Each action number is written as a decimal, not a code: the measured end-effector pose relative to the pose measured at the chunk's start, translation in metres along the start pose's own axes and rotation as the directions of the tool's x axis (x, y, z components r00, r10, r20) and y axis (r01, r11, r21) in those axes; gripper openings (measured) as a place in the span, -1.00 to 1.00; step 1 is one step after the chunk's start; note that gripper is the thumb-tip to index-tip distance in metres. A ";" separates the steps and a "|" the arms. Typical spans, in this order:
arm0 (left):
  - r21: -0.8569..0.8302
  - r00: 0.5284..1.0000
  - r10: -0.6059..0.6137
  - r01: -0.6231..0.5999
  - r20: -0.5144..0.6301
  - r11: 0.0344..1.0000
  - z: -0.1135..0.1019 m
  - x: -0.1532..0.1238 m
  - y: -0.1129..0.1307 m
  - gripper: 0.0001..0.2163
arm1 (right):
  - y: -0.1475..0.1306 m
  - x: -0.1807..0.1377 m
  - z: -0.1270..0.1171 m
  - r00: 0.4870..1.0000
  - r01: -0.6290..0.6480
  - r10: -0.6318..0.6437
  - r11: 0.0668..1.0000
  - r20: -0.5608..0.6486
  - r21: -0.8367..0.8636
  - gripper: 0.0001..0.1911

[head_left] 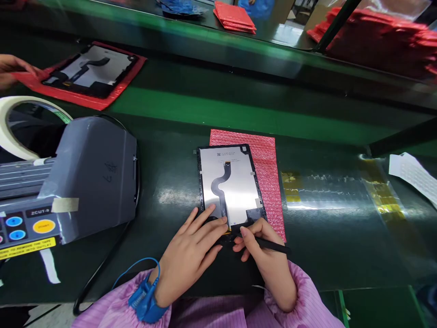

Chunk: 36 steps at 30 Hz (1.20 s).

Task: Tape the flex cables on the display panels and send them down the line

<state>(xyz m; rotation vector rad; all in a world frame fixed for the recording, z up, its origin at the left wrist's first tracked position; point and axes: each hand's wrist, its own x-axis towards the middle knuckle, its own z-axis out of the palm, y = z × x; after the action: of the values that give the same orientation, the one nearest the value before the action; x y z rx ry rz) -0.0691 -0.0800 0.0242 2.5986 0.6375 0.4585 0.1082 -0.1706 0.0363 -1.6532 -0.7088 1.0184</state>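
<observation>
A tablet screen panel [239, 191] lies back side up in front of me, a dark flex cable [221, 182] curving down its silvery back. Under its right side shows a red bubble-wrap bag [269, 182]. My left hand [193, 248] rests flat with fingers spread over the panel's lower left edge and the cable's lower end. In my right hand [264, 246] is a thin black pen-like tool, perhaps tweezers [273, 246], its tip by the panel's bottom edge near an orange strip. The fingers partly hide that edge. A blue wrist strap [146, 298] circles my left wrist.
A grey tape dispenser [99, 182] with a tape roll [7, 114] stands at left. Behind it, another person's hand [20, 68] touches a red bag [102, 102] under a second panel [92, 70]. Clear tape [324, 196] and a white sheet [414, 175] are at right; red bags [382, 41] are stacked behind.
</observation>
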 end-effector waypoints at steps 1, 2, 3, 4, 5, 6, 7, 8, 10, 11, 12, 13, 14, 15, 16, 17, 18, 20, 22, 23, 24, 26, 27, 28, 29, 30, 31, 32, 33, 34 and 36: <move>-0.008 1.000 0.002 -0.001 0.011 1.000 -0.001 0.000 0.000 -0.70 | 0.000 0.000 0.000 1.000 0.000 0.000 1.000 -0.003 -0.005 -0.59; -0.014 1.000 0.003 -0.002 0.023 1.000 -0.001 0.000 -0.001 -0.71 | 0.000 0.000 0.000 1.000 0.000 0.000 1.000 -0.008 -0.009 -0.59; -0.018 0.999 0.004 -0.003 0.032 1.000 -0.002 0.000 -0.001 -0.72 | 0.000 0.000 0.000 1.000 -0.002 0.002 1.000 -0.014 -0.013 -0.58; -0.022 0.999 0.005 -0.004 0.038 1.000 -0.002 0.000 -0.001 -0.72 | -0.001 0.000 0.000 1.000 -0.004 0.004 1.000 -0.019 -0.017 -0.57; -0.024 0.999 0.007 -0.006 0.044 1.000 -0.002 0.000 -0.002 -0.72 | -0.001 0.000 0.000 1.000 -0.008 0.008 1.000 -0.022 -0.019 -0.57; -0.025 0.999 0.009 -0.008 0.048 1.000 -0.003 0.000 -0.002 -0.71 | -0.001 0.000 0.000 1.000 -0.013 0.012 1.000 -0.025 -0.021 -0.56; -0.025 0.999 0.009 -0.008 0.050 1.000 -0.003 0.000 -0.002 -0.72 | -0.001 0.000 0.000 1.000 -0.018 0.018 1.000 -0.025 -0.022 -0.56; -0.023 0.999 0.009 -0.008 0.051 1.000 -0.003 0.000 -0.002 -0.71 | -0.002 0.000 0.000 0.999 -0.023 0.023 0.999 -0.023 -0.024 -0.55; -0.025 0.999 0.009 -0.008 0.052 1.000 -0.003 0.000 -0.003 -0.71 | -0.002 0.000 -0.001 0.999 -0.029 0.028 0.999 -0.024 -0.028 -0.55; -0.027 0.999 0.011 -0.010 0.052 1.000 -0.003 0.000 -0.003 -0.70 | -0.002 -0.001 -0.001 0.999 -0.030 0.029 0.999 -0.022 -0.030 -0.56; -0.028 0.999 0.013 -0.012 0.053 1.000 -0.002 0.000 -0.003 -0.70 | -0.002 0.000 0.000 0.999 -0.029 0.029 0.999 -0.020 -0.030 -0.56; -0.026 0.998 0.016 -0.015 0.053 1.000 -0.002 0.000 -0.003 -0.69 | -0.002 0.000 0.000 0.999 -0.028 0.028 0.999 -0.017 -0.027 -0.57; -0.020 0.998 0.019 -0.017 0.054 1.000 -0.002 0.000 -0.003 -0.69 | -0.002 0.000 0.001 1.000 -0.027 0.027 0.999 -0.013 -0.023 -0.57; -0.013 0.998 0.021 -0.020 0.054 1.000 -0.002 0.000 -0.003 -0.69 | -0.002 0.000 0.001 1.000 -0.026 0.026 0.999 -0.008 -0.019 -0.57; -0.005 0.998 0.023 -0.023 0.050 1.000 -0.002 0.000 -0.003 -0.69 | -0.001 0.000 0.001 1.000 -0.024 0.024 1.000 -0.005 -0.017 -0.57; 0.000 0.999 0.026 -0.026 0.045 1.000 -0.002 -0.001 -0.003 -0.69 | 0.000 0.001 0.000 1.000 -0.020 0.019 1.000 -0.014 -0.017 -0.57; 0.004 0.999 0.029 -0.029 0.040 1.000 -0.002 -0.001 -0.003 -0.69 | 0.001 0.000 -0.003 0.999 -0.012 0.012 1.000 -0.031 -0.019 -0.58; 0.017 0.999 0.036 -0.037 0.030 0.999 0.000 -0.002 -0.002 -0.70 | 0.003 0.000 -0.010 0.996 0.016 -0.019 0.999 -0.092 -0.033 -0.60; 0.046 0.998 0.050 -0.051 0.025 0.998 0.003 -0.003 -0.001 -0.69 | 0.007 -0.002 -0.020 0.986 0.060 -0.067 0.997 -0.155 -0.053 -0.67; 0.065 0.998 0.053 -0.054 0.024 0.996 0.005 -0.002 -0.001 -0.68 | 0.008 -0.003 -0.025 0.981 0.083 -0.092 0.995 -0.173 -0.058 -0.71; 0.083 0.999 0.050 -0.052 0.022 0.995 0.007 -0.001 0.000 -0.66 | 0.010 -0.005 -0.029 0.978 0.102 -0.111 0.993 -0.179 -0.057 -0.75; 0.104 1.000 0.023 -0.025 0.020 0.994 0.009 0.000 0.002 -0.59 | 0.012 -0.006 -0.034 0.977 0.131 -0.135 0.991 -0.162 -0.030 -0.77; 0.102 1.000 0.005 -0.007 0.019 0.995 0.009 0.000 0.005 -0.55 | 0.013 -0.007 -0.035 0.979 0.141 -0.141 0.990 -0.144 -0.013 -0.77; 0.084 1.000 -0.013 0.012 0.017 0.996 0.009 -0.001 0.008 -0.51 | 0.014 -0.008 -0.037 0.982 0.147 -0.146 0.989 -0.123 0.001 -0.77; 0.044 0.999 -0.037 0.037 0.007 0.998 0.008 -0.004 0.012 -0.49 | 0.017 -0.009 -0.039 0.983 0.153 -0.152 0.988 -0.105 0.010 -0.76; -0.024 0.997 -0.074 0.074 -0.017 0.997 0.008 -0.010 0.017 -0.48 | 0.020 -0.010 -0.043 0.983 0.165 -0.163 0.986 -0.088 0.018 -0.75; -0.128 0.989 -0.135 0.128 -0.052 0.984 0.007 -0.018 0.022 -0.48 | 0.024 -0.012 -0.047 0.982 0.177 -0.175 0.984 -0.074 0.020 -0.75; -0.270 0.971 -0.220 0.188 -0.095 0.944 0.006 -0.028 0.026 -0.51 | 0.029 -0.013 -0.052 0.981 0.186 -0.184 0.982 -0.059 0.021 -0.75; -0.441 0.936 -0.325 0.235 -0.139 0.866 0.005 -0.040 0.031 -0.56 | 0.034 -0.014 -0.057 0.979 0.198 -0.197 0.980 -0.044 0.025 -0.75; -0.616 0.878 -0.443 0.250 -0.180 0.747 0.002 -0.054 0.035 -0.63 | 0.039 -0.014 -0.061 0.978 0.208 -0.207 0.978 -0.031 0.032 -0.75; -0.877 0.693 -0.689 0.175 -0.213 0.447 -0.006 -0.080 0.038 -0.71 | 0.046 -0.014 -0.067 0.978 0.208 -0.207 0.977 -0.020 0.049 -0.75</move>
<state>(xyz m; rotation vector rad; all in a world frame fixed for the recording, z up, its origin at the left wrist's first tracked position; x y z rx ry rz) -0.1250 -0.1488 0.0304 1.2794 0.9892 1.0439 0.1593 -0.2270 0.0046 -1.5063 -0.8208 0.8668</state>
